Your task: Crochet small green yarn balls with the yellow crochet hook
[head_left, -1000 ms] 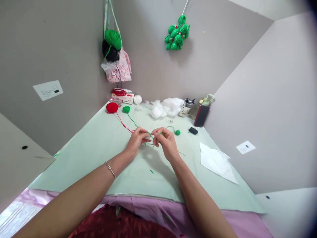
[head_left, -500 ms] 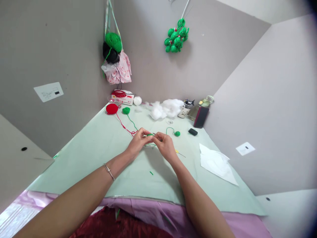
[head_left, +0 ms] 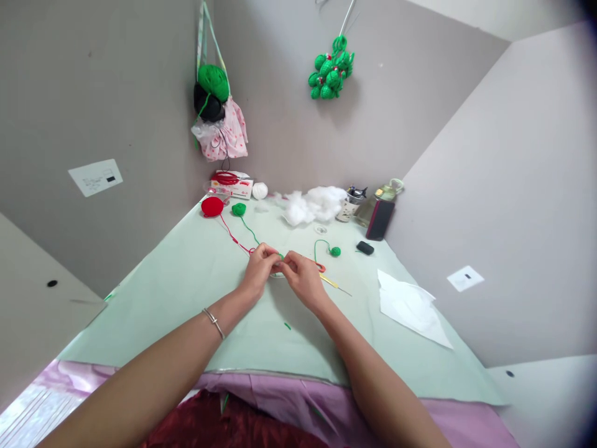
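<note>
My left hand (head_left: pixel 260 267) and my right hand (head_left: pixel 301 278) meet over the pale green table cover (head_left: pixel 196 280), fingertips pinched together on a small green yarn piece (head_left: pixel 280 256). Green yarn runs from it back to a small green ball (head_left: pixel 239 209). Red yarn trails to a red ball (head_left: pixel 212 206). A crochet hook with a yellow handle (head_left: pixel 332 283) lies just right of my right hand. Another small green crochet piece (head_left: pixel 334 251) with a looped tail rests beyond it.
White stuffing (head_left: pixel 311 203), a white ball (head_left: pixel 259 190), a box (head_left: pixel 232 185), a jar (head_left: pixel 349 204), a bottle (head_left: pixel 377 196) and a dark phone (head_left: pixel 379 219) line the back. A black object (head_left: pixel 364 247) and white paper (head_left: pixel 410 307) lie right. Green crochet pieces (head_left: pixel 332 70) and a yarn bag (head_left: pixel 217 112) hang on the wall.
Both hands have drawn closer together and slightly left, fingers tightening on the green piece. The crochet hook now shows on the table beside my right hand.
</note>
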A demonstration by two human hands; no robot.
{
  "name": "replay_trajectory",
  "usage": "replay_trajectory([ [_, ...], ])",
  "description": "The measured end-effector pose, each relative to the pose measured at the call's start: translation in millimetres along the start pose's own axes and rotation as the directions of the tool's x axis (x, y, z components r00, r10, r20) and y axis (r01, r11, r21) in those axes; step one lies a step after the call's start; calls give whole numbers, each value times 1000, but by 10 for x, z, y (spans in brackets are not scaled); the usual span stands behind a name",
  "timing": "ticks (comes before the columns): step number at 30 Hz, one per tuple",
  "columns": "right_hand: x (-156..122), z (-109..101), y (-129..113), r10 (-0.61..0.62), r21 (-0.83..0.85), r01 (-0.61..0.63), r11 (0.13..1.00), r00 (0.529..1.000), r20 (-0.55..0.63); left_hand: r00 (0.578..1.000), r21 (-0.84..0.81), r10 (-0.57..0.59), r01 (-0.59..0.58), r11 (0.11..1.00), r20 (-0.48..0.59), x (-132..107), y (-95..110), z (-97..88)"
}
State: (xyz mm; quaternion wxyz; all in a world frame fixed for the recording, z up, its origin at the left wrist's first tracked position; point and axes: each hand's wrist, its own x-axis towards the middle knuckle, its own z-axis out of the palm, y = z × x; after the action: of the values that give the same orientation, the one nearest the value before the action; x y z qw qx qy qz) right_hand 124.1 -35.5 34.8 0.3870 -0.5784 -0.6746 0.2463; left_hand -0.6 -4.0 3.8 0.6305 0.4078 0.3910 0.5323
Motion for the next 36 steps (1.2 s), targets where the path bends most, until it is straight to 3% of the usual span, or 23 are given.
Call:
replay_trajectory([
  [8,70,-141,42,61,121,-49,991,993,-101,990,-136,53,-35,990,131,-162,152,37],
  [18,4,-17,-1,62,153,-55,987,997,-42,996,32,89,-89,996,17,39,-12,-19],
  [26,81,-45,48,111,204,-98,974,992,-55,989,-53,138,-136,989,44,-94,74,9],
  [31,15,-32,-1,70,153,-63,986,997,-41,992,-54,107,-104,993,60,-63,48,-17],
  [36,-64,60,-59,17,101,-14,995,999,-37,998,-3,64,-64,998,0,2,-33,-37],
])
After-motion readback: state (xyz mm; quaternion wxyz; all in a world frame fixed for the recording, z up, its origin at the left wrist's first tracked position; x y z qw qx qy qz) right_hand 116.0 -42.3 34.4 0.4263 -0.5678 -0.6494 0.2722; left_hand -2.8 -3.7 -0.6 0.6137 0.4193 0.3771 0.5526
